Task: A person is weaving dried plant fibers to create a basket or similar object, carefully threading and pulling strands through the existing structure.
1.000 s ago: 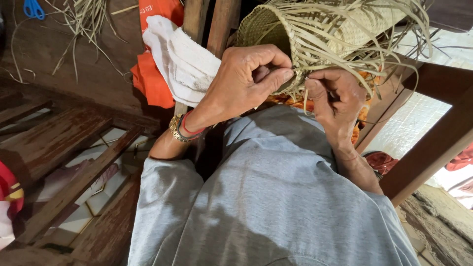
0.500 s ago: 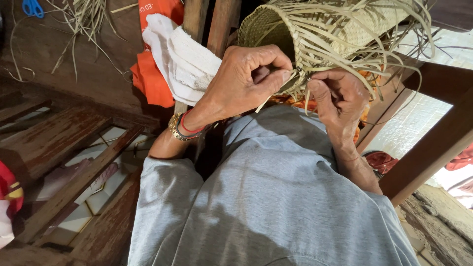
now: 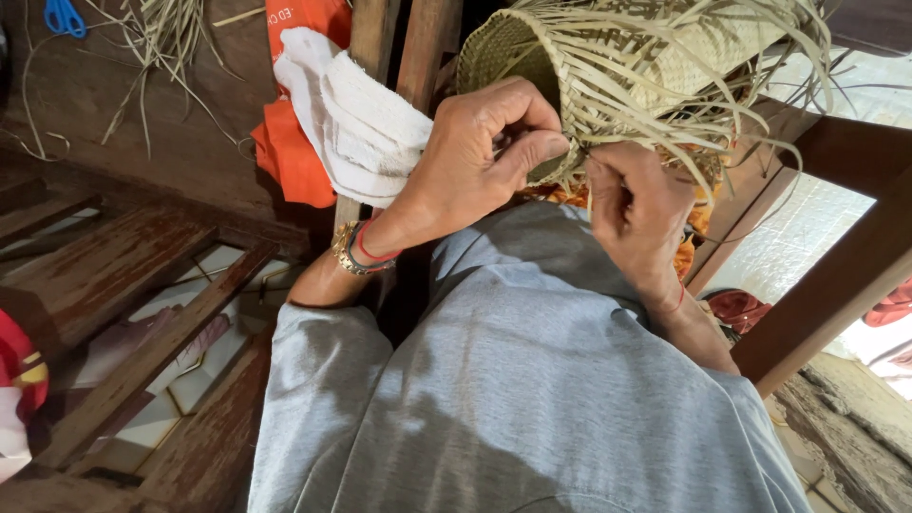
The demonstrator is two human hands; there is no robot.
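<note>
A half-woven straw basket lies on its side at the top, with loose pale strips fanning out of its open edge. My left hand, with bracelets on its wrist, grips the basket's rim, thumb pressed against the weave. My right hand is just to its right, under the loose strips, its fingers pinched on a strip at the rim. Both hands work above my lap, which a grey garment covers.
A white cloth and an orange cloth hang on a wooden post. Loose straw and blue scissors lie at the top left. Wooden slats run at the left and a wooden beam at the right.
Both hands stay at the basket's rim. Only the fingers have shifted slightly on the strips.
</note>
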